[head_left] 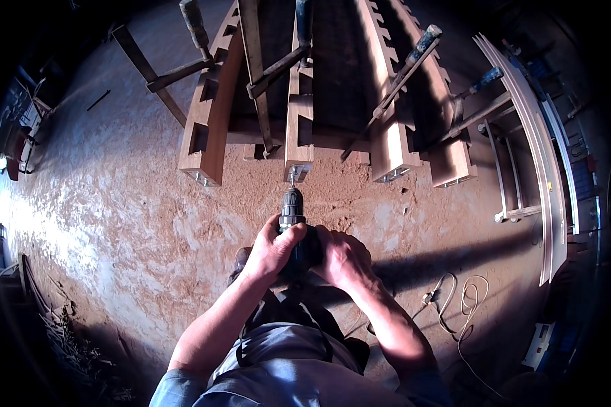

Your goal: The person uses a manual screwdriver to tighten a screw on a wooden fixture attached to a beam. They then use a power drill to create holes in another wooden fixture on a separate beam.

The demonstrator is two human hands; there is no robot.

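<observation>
Both my hands are closed around a dark cordless drill (292,207), its chuck pointing away from me. My left hand (273,249) grips the drill body just behind the chuck on the left side. My right hand (344,256) wraps the back and right side, where the handle is mostly hidden. The drill's tip meets the metal fitting on the near end of the second wooden beam (299,136). To its left lies a notched beam (208,136) with screws or bolts in its end. Two more notched beams (392,146) (453,159) to the right have similar metal ends.
Long bar clamps (407,71) with worn handles stand over the beams. Sawdust covers the floor below. Long boards (553,203) lean at the right beside a wheeled metal frame (512,173). A pale cable (465,305) is coiled on the floor at lower right. Scrap sits at lower left.
</observation>
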